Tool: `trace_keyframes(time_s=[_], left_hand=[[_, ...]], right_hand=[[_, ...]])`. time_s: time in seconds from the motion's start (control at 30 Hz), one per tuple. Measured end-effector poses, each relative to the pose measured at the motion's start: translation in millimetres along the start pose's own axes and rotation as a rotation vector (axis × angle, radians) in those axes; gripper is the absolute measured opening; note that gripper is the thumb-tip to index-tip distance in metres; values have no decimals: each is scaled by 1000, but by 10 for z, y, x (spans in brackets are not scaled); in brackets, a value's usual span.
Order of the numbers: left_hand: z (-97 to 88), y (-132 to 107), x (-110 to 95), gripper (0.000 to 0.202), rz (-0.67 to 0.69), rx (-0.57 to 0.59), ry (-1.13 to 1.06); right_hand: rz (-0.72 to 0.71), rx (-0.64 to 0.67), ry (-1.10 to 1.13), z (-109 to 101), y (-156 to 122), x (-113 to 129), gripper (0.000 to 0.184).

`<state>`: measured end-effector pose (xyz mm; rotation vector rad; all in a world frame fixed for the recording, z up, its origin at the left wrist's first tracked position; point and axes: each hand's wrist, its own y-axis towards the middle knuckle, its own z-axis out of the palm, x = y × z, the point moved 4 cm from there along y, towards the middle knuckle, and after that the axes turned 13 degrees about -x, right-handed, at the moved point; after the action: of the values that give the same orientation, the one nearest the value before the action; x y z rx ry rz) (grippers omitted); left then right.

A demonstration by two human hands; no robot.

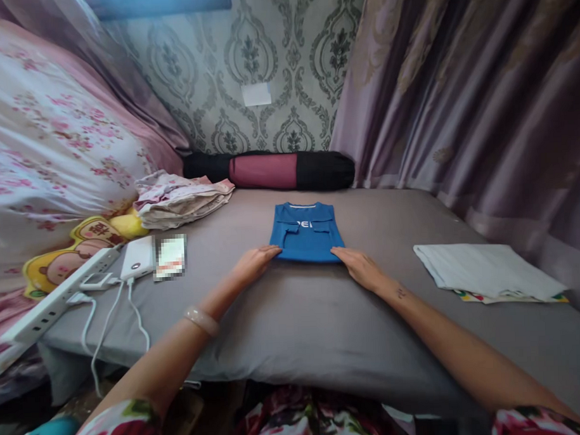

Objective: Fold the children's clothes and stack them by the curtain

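The left hand [262, 261] has its fingers drawn together on the shirt's near left corner; the right hand [361, 266] has the near right corner in the same way; each grip looks like a light pinch, though the thumbs are hard to make out. The blue shirt [307, 242] lies front up between them, its collar toward the wall [200, 87]; the folding seems well along, with the sides brought in to fairly straight edges and a folded layer over part of the white lettering; the collar end lies flat, not yet folded over, so a last fold or some smoothing may be what is left.

Under it is a grey sheet [275, 326]; a white cloth [486, 268] lies folded off to the right; on the left are a power bank [139, 257], cables [140, 315] and a power strip [59, 301], with a clothes pile [180, 205] farther back; a bolster [264, 172] lies along the wall; all these sit apart from the shirt, so nothing seems to hinder the hands.
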<state>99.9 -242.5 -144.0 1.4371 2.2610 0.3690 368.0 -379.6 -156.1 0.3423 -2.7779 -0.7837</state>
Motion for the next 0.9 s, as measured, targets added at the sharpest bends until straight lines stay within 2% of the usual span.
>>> trace_keyframes(time_s=[0.13, 0.33, 0.47, 0.57, 0.63, 0.8, 0.9], left_hand=[[-140, -158, -228, 55, 83, 14, -9], [-370, -610, -560, 52, 136, 36, -61], [-451, -774, -629, 49, 66, 80, -168], [-454, -685, -564, 33, -133, 66, -241], [-437, -552, -482, 24, -295, 2, -295], [-308, -140, -198, 20, -578, -270, -433], [-184, 112, -17, 21, -691, -356, -385]], right_hand=[[-38, 12, -12, -217, -127, 222, 60], [-79, 104, 47, -498, -496, 620, 59], [-39, 172, 127, -621, -594, 727, 53], [83, 196, 196, -649, -472, 664, 39], [212, 176, 239, -642, -321, 563, 30], [515, -21, 218, -549, 91, 177, 23], [635, -99, 167, -417, 297, -68, 20]])
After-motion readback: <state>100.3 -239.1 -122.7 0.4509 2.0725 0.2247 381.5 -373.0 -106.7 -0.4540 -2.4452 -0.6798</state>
